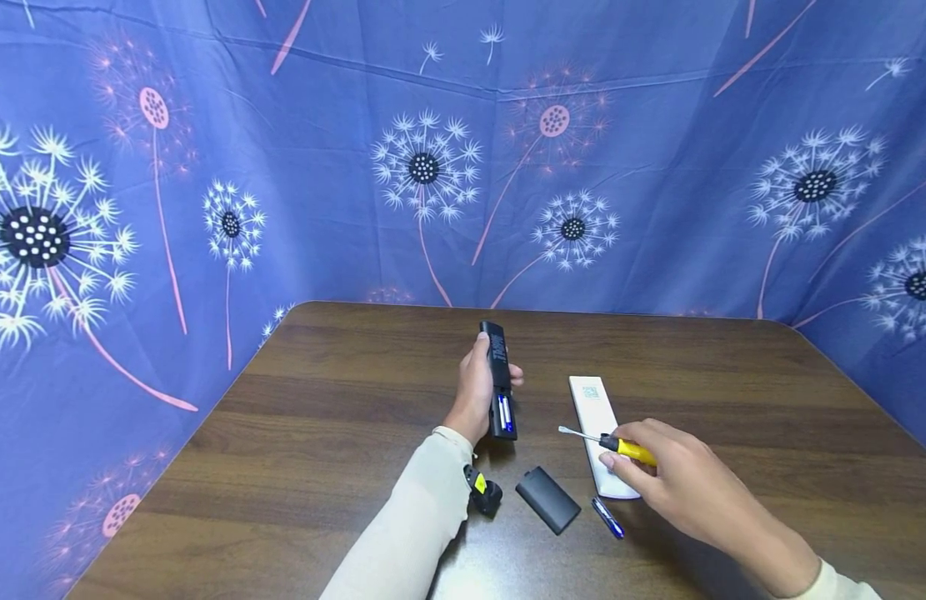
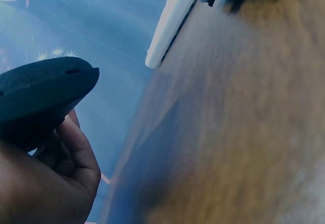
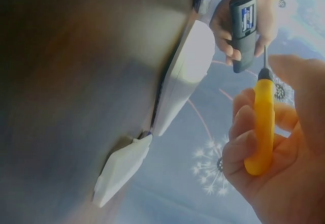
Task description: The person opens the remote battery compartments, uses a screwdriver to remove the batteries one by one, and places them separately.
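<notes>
We do best, in our judgement, to brace the black remote firmly before the screwdriver meets it. Taking the white remote as our landmark, the black remote is to its left, lifted off the counter, its open compartment showing batteries. The tip should probably go under a battery's end at a shallow angle and lever gently, since a hard push could scratch the casing or bend a contact. A finger ready over the compartment would likely stop a battery springing out. The black cover lies left of the white remote's near end, and a loose battery just beside that end.

Our left grip holds the black remote, thumb along one side, fingertips showing round the other. Our right grip hangs over the white remote with fingers curled about the yellow handle; the shaft points left past that remote's edge, its tip well apart from the batteries.
</notes>
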`<state>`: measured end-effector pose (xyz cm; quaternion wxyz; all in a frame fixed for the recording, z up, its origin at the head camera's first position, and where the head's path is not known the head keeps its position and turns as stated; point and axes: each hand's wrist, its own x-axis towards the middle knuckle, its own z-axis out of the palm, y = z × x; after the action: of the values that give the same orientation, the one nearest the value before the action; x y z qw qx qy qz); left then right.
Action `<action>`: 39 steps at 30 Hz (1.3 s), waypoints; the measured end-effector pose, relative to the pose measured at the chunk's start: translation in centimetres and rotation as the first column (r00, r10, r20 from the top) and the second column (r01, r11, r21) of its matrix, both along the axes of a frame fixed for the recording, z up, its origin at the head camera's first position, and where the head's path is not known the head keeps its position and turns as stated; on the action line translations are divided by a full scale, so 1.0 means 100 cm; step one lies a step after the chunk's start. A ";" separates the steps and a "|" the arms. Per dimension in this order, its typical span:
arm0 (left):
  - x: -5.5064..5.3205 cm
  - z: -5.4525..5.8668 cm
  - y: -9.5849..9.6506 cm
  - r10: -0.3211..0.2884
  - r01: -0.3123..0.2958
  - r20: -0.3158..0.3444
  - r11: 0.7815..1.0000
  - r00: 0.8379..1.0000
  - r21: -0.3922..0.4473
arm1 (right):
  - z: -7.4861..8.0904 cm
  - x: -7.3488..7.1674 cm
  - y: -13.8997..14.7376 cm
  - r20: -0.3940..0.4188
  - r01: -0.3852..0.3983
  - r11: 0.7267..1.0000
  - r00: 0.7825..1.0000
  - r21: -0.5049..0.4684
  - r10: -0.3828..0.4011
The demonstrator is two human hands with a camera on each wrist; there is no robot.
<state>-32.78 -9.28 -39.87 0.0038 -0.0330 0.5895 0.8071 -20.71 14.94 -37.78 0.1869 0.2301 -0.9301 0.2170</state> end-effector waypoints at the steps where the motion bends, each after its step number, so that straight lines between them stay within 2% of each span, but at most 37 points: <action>1: 0.000 0.000 0.000 -0.001 0.001 0.003 1.000 1.000 -0.001 | 0.000 -0.001 -0.001 -0.003 -0.011 1.000 1.000 -0.001 0.011; 6: 0.000 0.000 0.000 0.003 -0.003 0.005 1.000 1.000 -0.004 | -0.002 -0.006 -0.005 -0.066 -0.070 0.997 0.995 0.014 0.071; 10: 0.000 0.000 0.000 0.009 -0.009 0.004 1.000 1.000 -0.003 | -0.001 -0.010 -0.007 -0.093 -0.087 0.996 0.992 0.034 0.089; 19: -0.001 0.000 -0.002 -0.001 0.001 0.027 1.000 1.000 -0.014 | 0.001 -0.012 -0.015 -0.015 -0.057 0.997 0.998 0.057 0.058; 26: 0.000 0.002 0.000 0.001 -0.001 0.030 1.000 1.000 -0.004 | 0.001 -0.016 -0.021 0.012 -0.061 0.995 0.998 0.077 0.060; 32: -0.001 0.000 0.001 0.002 -0.002 0.031 1.000 1.000 0.002 | 0.003 -0.020 -0.027 0.081 -0.089 0.993 0.993 0.077 0.082; 39: -0.001 0.000 0.001 -0.004 0.004 0.026 1.000 1.000 -0.001 | 0.002 -0.025 -0.032 0.069 -0.163 0.983 0.985 0.090 0.157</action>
<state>-32.85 -9.22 -39.84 0.0131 -0.0423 0.5900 0.8062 -23.23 11.73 -37.54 0.1288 0.3057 -0.9232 0.1939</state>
